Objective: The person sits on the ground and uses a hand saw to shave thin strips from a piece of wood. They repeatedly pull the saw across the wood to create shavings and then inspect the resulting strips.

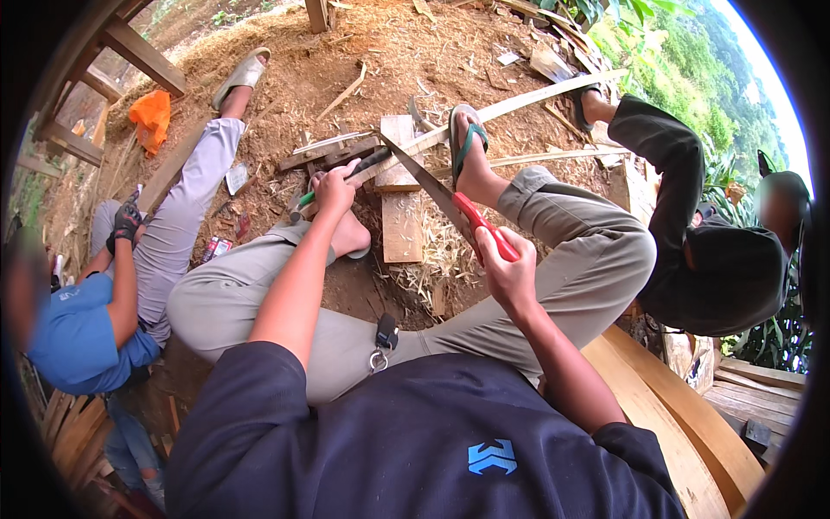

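Note:
My right hand (508, 270) is wrapped round the red handle of a handsaw (428, 182). The blade slants up and left, crossing over a long pale wooden strip (553, 92). At the near end of that strip my left hand (333, 189) is closed, its fingers partly hidden; a dark bar (372, 163) and a bit of green show beside it. Beneath the strip lies a wooden board (402, 229), with a pale block (398, 143) above it. My right foot, in a green-strapped sandal (467, 138), rests against the strip.
At left sits a person in a blue shirt (86, 324) and dark gloves; at right another in black (718, 268). An orange cloth (150, 121) lies near wooden posts. Shavings and offcuts cover the earth. Curved planks (666, 415) lie by my right side.

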The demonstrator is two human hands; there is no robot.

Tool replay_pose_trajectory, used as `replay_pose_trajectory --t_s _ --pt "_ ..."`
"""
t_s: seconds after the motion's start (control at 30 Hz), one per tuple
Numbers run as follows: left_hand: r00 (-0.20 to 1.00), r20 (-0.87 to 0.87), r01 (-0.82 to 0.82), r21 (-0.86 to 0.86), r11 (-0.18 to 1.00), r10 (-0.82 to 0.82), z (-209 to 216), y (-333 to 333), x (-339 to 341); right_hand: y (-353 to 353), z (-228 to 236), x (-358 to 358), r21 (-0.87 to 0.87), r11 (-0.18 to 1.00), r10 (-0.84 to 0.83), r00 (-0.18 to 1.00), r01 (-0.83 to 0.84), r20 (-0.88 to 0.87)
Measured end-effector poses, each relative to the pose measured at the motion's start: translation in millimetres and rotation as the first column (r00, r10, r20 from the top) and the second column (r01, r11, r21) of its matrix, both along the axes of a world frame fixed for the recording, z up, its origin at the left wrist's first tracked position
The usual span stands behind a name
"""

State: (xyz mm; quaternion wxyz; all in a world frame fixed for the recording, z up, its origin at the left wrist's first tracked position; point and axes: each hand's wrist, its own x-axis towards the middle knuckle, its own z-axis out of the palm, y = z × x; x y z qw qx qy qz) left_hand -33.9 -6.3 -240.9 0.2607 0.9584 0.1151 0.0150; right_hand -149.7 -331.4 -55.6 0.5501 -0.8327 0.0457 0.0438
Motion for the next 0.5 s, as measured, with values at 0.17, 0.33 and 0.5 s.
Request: replay_pose_trajectory --t_s 0.17,0.33,0.5 --pt "0.999 -0.038 0.010 -0.018 1.000 -0.011 4.1 1.2 1.0 -0.4 7.2 -1.6 0.028 1.000 0.013 1.000 -0.012 -0.028" --pt "0.998 -0.045 0.045 -0.073 0.996 -0.048 1.7 7.5 3.1 -5.4 2.2 -26.6 0.065 0.998 -0.011 0.999 0.013 -0.038" --pt "0.997 -0.081 0.006 -0.106 0.994 -0.015 -12.8 16.2 8.9 -19.1 -3.2 -34.9 0.046 0.999 -0.029 0.999 0.029 -0.013"
